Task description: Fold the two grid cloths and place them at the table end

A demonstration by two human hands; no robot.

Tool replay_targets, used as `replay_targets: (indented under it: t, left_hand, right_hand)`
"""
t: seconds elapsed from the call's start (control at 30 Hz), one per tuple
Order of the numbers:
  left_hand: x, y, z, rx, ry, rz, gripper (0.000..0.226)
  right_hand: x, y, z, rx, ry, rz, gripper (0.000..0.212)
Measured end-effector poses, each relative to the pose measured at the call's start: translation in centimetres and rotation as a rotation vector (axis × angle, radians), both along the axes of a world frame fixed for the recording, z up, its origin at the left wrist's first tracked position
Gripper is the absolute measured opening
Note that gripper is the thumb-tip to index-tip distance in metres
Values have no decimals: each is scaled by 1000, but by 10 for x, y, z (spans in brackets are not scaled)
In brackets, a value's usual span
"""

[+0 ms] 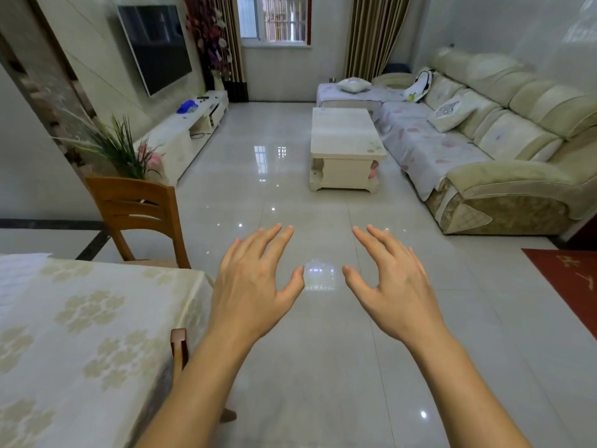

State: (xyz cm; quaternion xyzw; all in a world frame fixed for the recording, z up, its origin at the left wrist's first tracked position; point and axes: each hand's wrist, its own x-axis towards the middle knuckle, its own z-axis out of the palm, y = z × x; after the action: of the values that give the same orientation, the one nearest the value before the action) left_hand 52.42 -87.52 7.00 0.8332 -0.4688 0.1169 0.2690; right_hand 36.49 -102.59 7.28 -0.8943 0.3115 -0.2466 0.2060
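My left hand and my right hand are both stretched out in front of me above the shiny tiled floor, palms down, fingers spread, holding nothing. The table with a cream flower-patterned cover lies at the lower left, just left of my left forearm. A pale cloth shows at the table's far left edge, mostly cut off by the frame; I cannot tell whether it has a grid pattern.
A wooden chair stands at the table's far end, and another chair's back pokes up beside the table's right edge. Further off are a coffee table, a sofa, a TV stand and a red mat.
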Motion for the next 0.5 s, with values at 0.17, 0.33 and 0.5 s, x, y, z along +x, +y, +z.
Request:
replay_targets:
  t: [0.17,0.33,0.5]
  left_hand:
    - [30,-41,-12,41,7,23,62]
    - [60,-106,-21,73,-3,64,62]
    - [87,-185,-26,131,9,118,63]
  right_hand:
    - [32,-45,-18,35,-14,9,64]
    - [68,-114,-29,53,-41,35,64]
    - [105,-199,-27,64,-45,80,65]
